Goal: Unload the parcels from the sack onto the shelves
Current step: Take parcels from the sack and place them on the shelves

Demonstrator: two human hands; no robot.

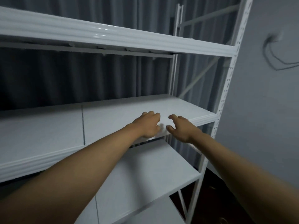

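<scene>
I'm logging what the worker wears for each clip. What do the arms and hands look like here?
Both forearms are bare up to the frame edge: no sleeves visible. The left hand and right hand show no gloves, and I see no watch, ring or wristband, though the picture is slightly blurred.

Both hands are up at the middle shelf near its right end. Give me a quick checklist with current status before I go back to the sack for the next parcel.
1. Left hand free of any parcel: cannot tell; its fingers are curled and something small, white and blurred sits between the hands.
2. Right hand free: ok; fingers spread, nothing held.
3. Parcel set down on the middle shelf: cannot tell; no parcel is clearly distinguishable against the white surface.
4. Room left on the middle shelf: ok; its visible surface is bare.
5. Lower shelf available: ok; visible part bare.
6. Sack located: not ok; it is out of view.
</scene>
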